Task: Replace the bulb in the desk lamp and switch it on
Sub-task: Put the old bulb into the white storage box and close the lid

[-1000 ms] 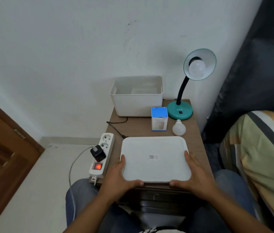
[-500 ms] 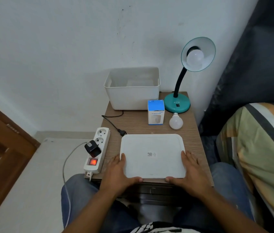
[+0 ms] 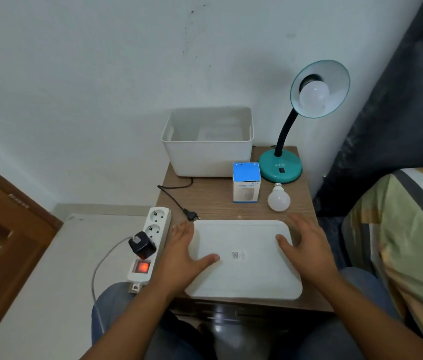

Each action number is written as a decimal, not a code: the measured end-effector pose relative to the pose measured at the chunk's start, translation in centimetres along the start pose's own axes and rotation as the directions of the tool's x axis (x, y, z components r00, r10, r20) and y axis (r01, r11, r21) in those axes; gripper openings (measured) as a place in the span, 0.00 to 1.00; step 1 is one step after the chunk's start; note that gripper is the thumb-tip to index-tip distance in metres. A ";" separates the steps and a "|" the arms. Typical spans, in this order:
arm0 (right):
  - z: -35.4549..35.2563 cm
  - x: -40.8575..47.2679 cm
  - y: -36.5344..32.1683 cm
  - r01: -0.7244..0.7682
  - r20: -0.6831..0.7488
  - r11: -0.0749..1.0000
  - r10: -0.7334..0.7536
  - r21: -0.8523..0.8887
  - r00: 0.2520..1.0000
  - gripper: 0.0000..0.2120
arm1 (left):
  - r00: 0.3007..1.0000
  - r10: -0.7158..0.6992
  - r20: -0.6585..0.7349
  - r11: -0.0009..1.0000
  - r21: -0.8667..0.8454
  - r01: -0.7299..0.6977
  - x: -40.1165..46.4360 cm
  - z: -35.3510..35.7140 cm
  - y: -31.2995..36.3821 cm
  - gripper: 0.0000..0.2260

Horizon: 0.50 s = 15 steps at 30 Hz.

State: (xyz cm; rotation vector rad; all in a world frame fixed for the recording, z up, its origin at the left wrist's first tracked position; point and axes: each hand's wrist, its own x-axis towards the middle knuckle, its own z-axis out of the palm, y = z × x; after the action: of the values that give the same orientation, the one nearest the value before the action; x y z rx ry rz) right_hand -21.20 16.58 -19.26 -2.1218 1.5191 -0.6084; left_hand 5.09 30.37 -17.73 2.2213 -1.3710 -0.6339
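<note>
A teal desk lamp point(image 3: 280, 168) stands at the table's back right, with a white bulb point(image 3: 313, 97) in its shade. A second white bulb point(image 3: 278, 200) lies on the wooden table point(image 3: 218, 201) in front of the lamp base. The lamp's black plug point(image 3: 191, 214) lies loose on the table beside the power strip point(image 3: 157, 224). A flat white lid point(image 3: 244, 271) lies at the front edge. My left hand point(image 3: 183, 252) and my right hand point(image 3: 307, 246) flank it with fingers spread, thumbs resting on its top.
A white bin point(image 3: 207, 149) stands at the back against the wall, with a blue and white box point(image 3: 246, 184) in front of it. The strip's red switch point(image 3: 141, 267) glows and a black adapter point(image 3: 141, 245) is plugged in. A striped bed cover point(image 3: 400, 229) lies at the right and a wooden door point(image 3: 2, 229) at the left.
Both hands have slid from the lid's front corners forward along its sides and their fingers have spread. The view has come closer to the table.
</note>
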 end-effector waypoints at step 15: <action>2.1 8.4 -1.0 -0.188 0.063 0.980 0.184 0.068 0.981 0.32 | 0.964 -0.060 -0.259 0.984 -0.176 0.014 18.0 -11.1 3.3 0.51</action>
State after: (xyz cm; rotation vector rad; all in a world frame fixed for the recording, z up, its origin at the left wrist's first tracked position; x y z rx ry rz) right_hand -16.78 9.09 -19.58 -1.8998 1.6155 -0.5242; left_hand 16.59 14.24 -9.56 2.1078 -1.1009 -0.4325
